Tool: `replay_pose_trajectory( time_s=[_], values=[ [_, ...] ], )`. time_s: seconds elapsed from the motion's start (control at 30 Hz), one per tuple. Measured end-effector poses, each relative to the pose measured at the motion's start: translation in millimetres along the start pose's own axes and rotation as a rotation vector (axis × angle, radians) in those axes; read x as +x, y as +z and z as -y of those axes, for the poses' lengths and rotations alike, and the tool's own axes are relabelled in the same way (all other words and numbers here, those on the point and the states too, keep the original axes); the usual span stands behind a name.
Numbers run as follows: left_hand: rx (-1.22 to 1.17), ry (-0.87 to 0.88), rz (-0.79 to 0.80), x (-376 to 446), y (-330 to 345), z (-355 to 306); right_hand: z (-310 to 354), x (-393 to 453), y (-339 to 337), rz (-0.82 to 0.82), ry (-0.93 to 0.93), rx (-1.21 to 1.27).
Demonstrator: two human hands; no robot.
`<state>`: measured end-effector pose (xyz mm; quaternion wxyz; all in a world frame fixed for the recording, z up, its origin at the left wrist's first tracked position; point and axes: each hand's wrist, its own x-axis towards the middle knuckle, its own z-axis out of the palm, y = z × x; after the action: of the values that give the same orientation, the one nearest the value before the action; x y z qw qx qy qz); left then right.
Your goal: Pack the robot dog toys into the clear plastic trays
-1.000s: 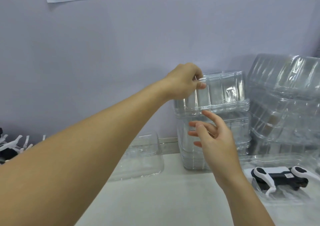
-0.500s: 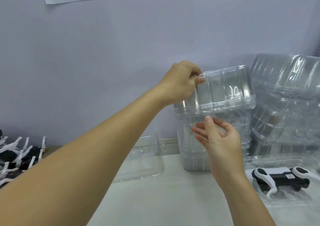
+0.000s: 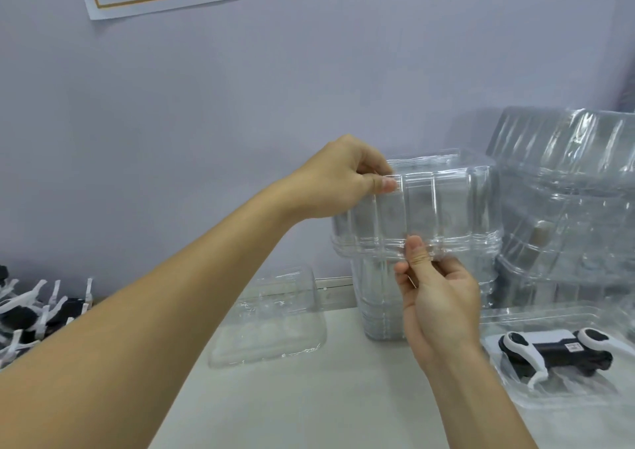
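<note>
- The top clear ribbed plastic tray sits upside down on the tall nested stack of clear trays, its long axis running left to right across the view.
- The left hand pinches the tray's upper left corner; that grip is closed on the plastic with thumb over the front wall.
- The right hand pinches the front flange from below, thumb on top, so both grips lie on the near, left side of the tray.
- I judge that lifting it off calls for a pull up and toward the person.
- Open pale counter lies in front, between the flat clear tray and the tray holding a black-and-white robot dog toy; the bagged bundle of trays crowds the right.
</note>
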<state>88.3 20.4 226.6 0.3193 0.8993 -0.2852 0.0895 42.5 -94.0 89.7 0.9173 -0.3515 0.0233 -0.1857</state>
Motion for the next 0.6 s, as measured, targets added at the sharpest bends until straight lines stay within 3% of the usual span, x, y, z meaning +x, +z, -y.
replay_pose_trajectory(
  time_s=[0.43, 0.53, 0.6],
  values=[
    [0.068, 0.03, -0.099, 4.2, -6.3, -9.3, -4.9, 0.4, -1.2, -0.09, 0.012, -0.021],
    [0.097, 0.025, -0.21, 7.4, -14.3, -13.6, -3.5, 1.5, -1.5, -0.099, 0.018, -0.017],
    [0.063, -0.023, -0.366, 10.1, -21.6, -12.2, -2.5, 2.6, -1.4, -0.111, 0.028, -0.002]
  ],
)
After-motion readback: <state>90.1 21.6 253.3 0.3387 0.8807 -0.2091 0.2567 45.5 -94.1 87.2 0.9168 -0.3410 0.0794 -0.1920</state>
